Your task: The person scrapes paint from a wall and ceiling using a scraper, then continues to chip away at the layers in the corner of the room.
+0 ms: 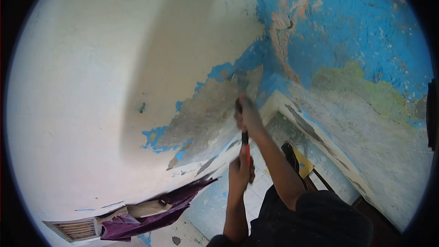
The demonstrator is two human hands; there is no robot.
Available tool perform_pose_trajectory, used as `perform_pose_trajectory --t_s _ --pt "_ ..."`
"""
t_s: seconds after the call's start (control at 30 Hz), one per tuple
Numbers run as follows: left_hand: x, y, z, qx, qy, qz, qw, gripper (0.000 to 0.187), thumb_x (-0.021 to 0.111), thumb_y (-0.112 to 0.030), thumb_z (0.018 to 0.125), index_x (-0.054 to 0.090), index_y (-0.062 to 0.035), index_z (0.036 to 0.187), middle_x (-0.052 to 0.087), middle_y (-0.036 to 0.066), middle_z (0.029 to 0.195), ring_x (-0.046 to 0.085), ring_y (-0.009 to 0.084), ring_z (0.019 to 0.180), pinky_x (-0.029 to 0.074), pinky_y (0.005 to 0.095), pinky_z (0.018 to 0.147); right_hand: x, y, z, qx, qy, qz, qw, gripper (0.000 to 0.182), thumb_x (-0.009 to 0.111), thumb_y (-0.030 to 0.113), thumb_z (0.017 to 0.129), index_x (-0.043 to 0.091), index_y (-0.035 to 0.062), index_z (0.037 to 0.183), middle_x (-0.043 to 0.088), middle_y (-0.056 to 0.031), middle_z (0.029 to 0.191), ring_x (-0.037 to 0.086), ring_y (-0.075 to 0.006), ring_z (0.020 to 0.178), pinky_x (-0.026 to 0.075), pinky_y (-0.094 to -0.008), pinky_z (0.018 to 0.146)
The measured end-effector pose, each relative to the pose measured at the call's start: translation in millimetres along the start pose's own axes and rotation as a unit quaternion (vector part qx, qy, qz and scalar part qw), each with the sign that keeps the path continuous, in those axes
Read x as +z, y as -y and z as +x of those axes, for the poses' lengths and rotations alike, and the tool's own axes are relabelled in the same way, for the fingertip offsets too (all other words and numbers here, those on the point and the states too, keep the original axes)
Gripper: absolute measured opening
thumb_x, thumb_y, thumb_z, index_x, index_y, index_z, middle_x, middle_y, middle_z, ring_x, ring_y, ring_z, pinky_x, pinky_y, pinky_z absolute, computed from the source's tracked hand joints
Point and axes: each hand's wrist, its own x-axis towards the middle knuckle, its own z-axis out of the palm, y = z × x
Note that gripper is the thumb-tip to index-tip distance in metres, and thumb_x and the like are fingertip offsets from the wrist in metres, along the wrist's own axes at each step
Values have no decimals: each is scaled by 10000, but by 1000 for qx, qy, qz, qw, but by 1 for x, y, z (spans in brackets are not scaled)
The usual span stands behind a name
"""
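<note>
Looks like a room in an old house getting stripped for repainting. The wall (91, 87) is white with blue paint (356, 23) and bare plaster (206, 114) showing through. Below the wall there's a tiled floor (256, 187), a purple curtain (151, 217) and a vent (75, 229).

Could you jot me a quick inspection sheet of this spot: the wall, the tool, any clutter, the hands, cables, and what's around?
Surface: wall, white paint scraped away to bare grey and blue patches.
Job's things: red-handled tool, its head pressed against the scraped patch.
Clutter: purple cloth hanging by a vent.
Hands: left hand grips the handle low; right hand grips it near the head.
Cables: nothing seen.
Surroundings: peeling blue wall; tiled floor; yellow chair.
</note>
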Motion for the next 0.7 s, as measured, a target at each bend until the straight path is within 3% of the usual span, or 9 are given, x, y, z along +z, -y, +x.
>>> perform_pose_trajectory --t_s 0.1,0.13,0.23,0.5,0.7 --pt "11 -8 16 11 9 26 1000 611 386 -604 948 499 -63 688 409 -9 494 385 84 349 290 253 327 -28 13 33 -112 82 73 988 396 412 463 991 445 146 756 297 60 498 275 -59 335 227 -235 286" --pt "13 -6 14 12 5 17 1000 613 385 -607 947 496 -64 686 410 -8 495 389 85 351 292 253 328 -24 18 25 -58 46 44 996 398 416 464 990 442 142 756 295 60 497 268 -56 332 220 -232 286" --pt "16 9 -4 -5 1 -20 1000 611 371 -607 950 498 -56 718 408 -1 500 388 93 350 303 253 328 -13 2 -1 -9 65 12 998 420 432 490 979 426 140 747 295 62 497 258 -47 329 208 -224 289" --pt "2 49 20 0 60 -76 995 590 312 -561 983 462 -72 691 386 5 472 382 116 334 316 265 317 -18 -19 2 -58 101 -23 993 456 432 523 968 401 138 726 288 60 491 250 -46 327 192 -221 293" --pt "2 29 7 -22 5 -36 999 600 336 -564 977 472 -63 675 410 15 472 384 108 334 312 267 314 -12 -14 -6 -23 75 -12 997 464 426 525 969 392 139 714 288 59 492 242 -46 326 197 -228 285"
